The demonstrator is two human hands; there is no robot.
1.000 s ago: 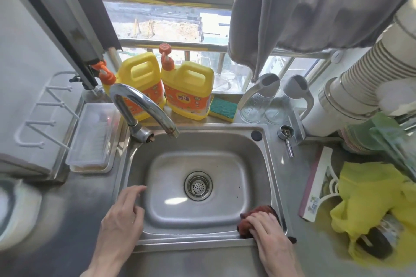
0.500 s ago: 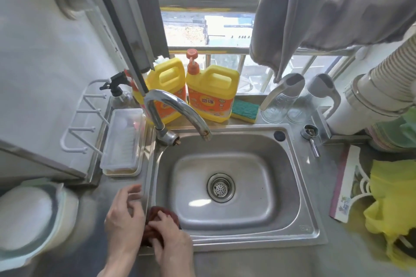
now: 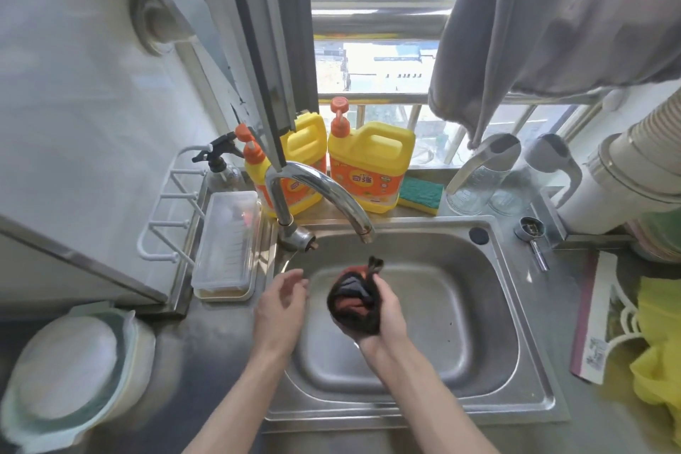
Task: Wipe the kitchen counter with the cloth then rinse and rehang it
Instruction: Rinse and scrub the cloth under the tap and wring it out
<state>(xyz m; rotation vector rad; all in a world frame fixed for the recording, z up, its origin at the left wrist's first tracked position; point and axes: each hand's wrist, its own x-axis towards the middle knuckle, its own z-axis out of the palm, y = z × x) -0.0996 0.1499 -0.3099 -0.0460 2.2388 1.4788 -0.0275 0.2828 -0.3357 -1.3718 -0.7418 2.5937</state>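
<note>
Head view over the sink [image 3: 516,313]. The right hand [image 3: 387,317] is clenched around the cloth [image 3: 353,300], a dark bundle with red folds, held bunched above the basin just below and in front of the spout of the tap [image 3: 320,192]; a twisted tail of fabric pokes up beyond the fingers. The left hand [image 3: 282,306] is empty, fingers spread and loose, hovering at the left rim of the basin near the tap base. No water is seen running, so the rinse appears not yet begun. Risks, judged from this layout: (1) the tap lever sits close to the 2 bottles [image 3: 368,166] and the lidded box [image 3: 224,243], so a hurried reach by the left hand could knock either; (2) a tightly balled cloth would rinse only on its outer folds, leaving grime inside; (3) a strong jet striking the bundle could splash onto the counter [image 3: 221,343] already wiped and onto the papers [image 3: 597,317] at right; (4) a soaked cloth carried off unwrung would drip across the steel.
</note>
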